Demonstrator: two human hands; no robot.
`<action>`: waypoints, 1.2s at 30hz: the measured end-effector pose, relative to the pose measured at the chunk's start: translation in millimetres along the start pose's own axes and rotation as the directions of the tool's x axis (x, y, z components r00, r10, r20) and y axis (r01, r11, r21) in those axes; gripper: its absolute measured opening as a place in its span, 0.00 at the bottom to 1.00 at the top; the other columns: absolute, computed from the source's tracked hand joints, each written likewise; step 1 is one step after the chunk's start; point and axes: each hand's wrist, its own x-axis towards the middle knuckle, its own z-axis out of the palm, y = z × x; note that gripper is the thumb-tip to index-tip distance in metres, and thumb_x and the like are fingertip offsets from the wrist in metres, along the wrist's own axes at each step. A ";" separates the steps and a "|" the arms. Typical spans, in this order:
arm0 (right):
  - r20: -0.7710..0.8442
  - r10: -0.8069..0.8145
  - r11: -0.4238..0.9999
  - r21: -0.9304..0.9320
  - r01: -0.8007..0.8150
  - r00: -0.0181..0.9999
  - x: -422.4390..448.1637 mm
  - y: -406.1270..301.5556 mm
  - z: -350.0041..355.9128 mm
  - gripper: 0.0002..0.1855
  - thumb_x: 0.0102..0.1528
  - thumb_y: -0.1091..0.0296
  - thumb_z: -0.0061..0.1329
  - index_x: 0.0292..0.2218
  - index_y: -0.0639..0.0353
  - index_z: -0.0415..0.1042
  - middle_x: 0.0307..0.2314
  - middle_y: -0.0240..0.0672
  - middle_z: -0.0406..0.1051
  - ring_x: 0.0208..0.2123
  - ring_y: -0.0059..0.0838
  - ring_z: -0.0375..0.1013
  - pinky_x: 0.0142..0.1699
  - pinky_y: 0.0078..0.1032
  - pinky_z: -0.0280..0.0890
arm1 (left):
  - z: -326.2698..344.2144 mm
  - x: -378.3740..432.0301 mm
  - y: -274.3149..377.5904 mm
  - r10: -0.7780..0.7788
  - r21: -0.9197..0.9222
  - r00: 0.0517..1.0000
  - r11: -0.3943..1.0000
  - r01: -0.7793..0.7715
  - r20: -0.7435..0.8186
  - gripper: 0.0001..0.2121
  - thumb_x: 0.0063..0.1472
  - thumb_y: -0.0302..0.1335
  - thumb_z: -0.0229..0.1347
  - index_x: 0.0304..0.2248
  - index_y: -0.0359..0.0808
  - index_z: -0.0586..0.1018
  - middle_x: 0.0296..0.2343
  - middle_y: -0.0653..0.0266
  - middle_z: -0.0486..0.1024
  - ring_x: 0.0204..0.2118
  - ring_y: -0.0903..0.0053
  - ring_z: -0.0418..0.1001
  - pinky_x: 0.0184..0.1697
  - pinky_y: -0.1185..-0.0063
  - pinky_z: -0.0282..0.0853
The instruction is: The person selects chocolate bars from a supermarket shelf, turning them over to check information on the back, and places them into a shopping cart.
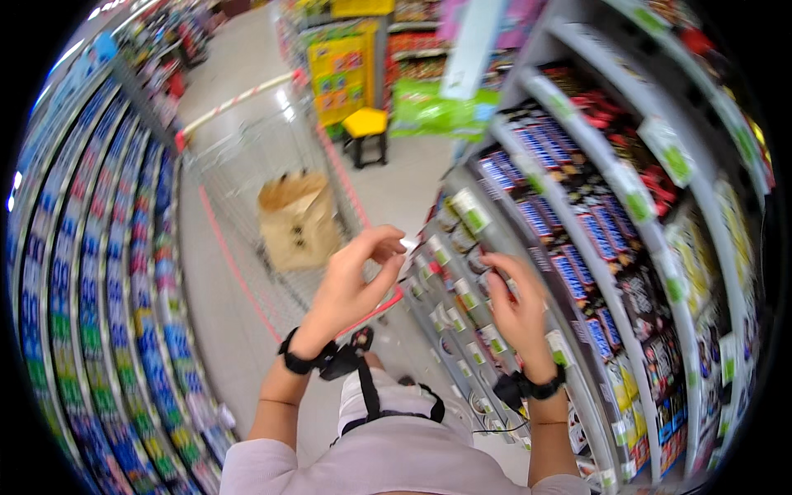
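My left hand [359, 272] hangs in the air beside the near end of a wire shopping cart [365, 216] with pink-red edging. Its fingers are curled, and the thumb stands apart from them. A blurred whitish patch shows by the fingertips; I cannot tell what it is. My right hand [516, 303] is in front of the right-hand shelves, close to a row of jars or cans [464, 238]. Thumb and index finger are apart there, with nothing clearly held between them. A brown paper bag [300, 232] stands open inside the cart. Black straps circle both wrists.
Shelves of packaged goods [93, 297] line the left side. On the right, a rack carries Snickers packs [569, 278] and other sweets behind price tags. Past the cart are a yellow-topped stool [365, 124], a yellow display [340, 74] and a green hanging package [433, 111].
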 end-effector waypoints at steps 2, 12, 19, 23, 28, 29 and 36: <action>-0.174 -0.325 0.939 -0.174 0.295 0.930 11.0 -47.0 -61.6 0.09 0.44 0.80 0.42 0.30 0.58 0.65 0.30 0.42 0.67 0.31 0.40 0.67 0.37 0.32 0.60 | -11.6 22.6 61.9 0.313 -0.023 0.949 0.949 -0.314 -0.036 0.14 0.46 0.16 0.50 0.34 0.35 0.69 0.25 0.60 0.71 0.26 0.73 0.69 0.30 0.79 0.65; -0.248 -0.872 0.388 -0.876 0.287 0.422 -7.9 -130.8 -187.7 0.13 0.47 0.72 0.39 0.37 0.54 0.58 0.30 0.47 0.65 0.31 0.45 0.65 0.36 0.39 0.61 | -35.7 105.9 163.0 0.907 0.080 0.303 0.339 -0.937 -0.291 0.16 0.51 0.28 0.39 0.41 0.38 0.62 0.30 0.51 0.66 0.24 0.69 0.66 0.25 0.79 0.62; -0.259 -0.839 0.452 -0.822 0.347 0.479 24.8 -141.5 -164.4 0.11 0.46 0.76 0.40 0.35 0.59 0.61 0.29 0.47 0.66 0.30 0.42 0.66 0.36 0.37 0.61 | -55.8 141.6 141.5 0.870 -0.015 0.353 0.371 -0.929 -0.345 0.22 0.54 0.40 0.28 0.40 0.32 0.63 0.30 0.49 0.66 0.24 0.69 0.65 0.27 0.81 0.61; -0.238 -0.671 0.551 -0.794 0.257 0.702 62.7 -123.4 -157.6 0.11 0.45 0.78 0.40 0.34 0.62 0.63 0.28 0.47 0.66 0.29 0.41 0.66 0.35 0.35 0.62 | 7.4 169.5 132.4 0.873 -0.030 0.362 0.374 -0.927 -0.327 0.14 0.53 0.32 0.39 0.36 0.31 0.65 0.27 0.51 0.67 0.26 0.70 0.66 0.27 0.79 0.64; -0.189 -0.372 0.606 -0.791 0.083 0.909 139.8 -68.2 -154.4 0.10 0.43 0.76 0.44 0.31 0.63 0.66 0.27 0.41 0.67 0.30 0.39 0.64 0.36 0.29 0.58 | 33.1 239.4 122.8 0.837 -0.108 0.538 0.528 -0.842 -0.102 0.08 0.43 0.16 0.48 0.27 0.31 0.71 0.21 0.59 0.68 0.23 0.68 0.67 0.26 0.78 0.63; -0.192 -0.329 0.577 -0.816 0.036 0.924 148.7 -59.2 -159.6 0.11 0.44 0.75 0.43 0.33 0.64 0.66 0.28 0.42 0.66 0.33 0.40 0.64 0.38 0.29 0.58 | 51.0 255.3 114.7 0.838 -0.106 0.542 0.535 -0.838 -0.066 0.07 0.45 0.17 0.48 0.27 0.32 0.70 0.22 0.58 0.68 0.24 0.66 0.67 0.27 0.76 0.62; -0.304 -0.129 0.340 -0.908 -0.246 0.944 211.0 17.6 -170.2 0.16 0.48 0.61 0.39 0.35 0.64 0.65 0.30 0.44 0.66 0.34 0.42 0.64 0.39 0.35 0.58 | 131.1 311.7 62.5 0.811 -0.134 0.583 0.584 -0.800 0.053 0.06 0.46 0.17 0.45 0.27 0.30 0.70 0.27 0.56 0.68 0.33 0.62 0.65 0.37 0.73 0.61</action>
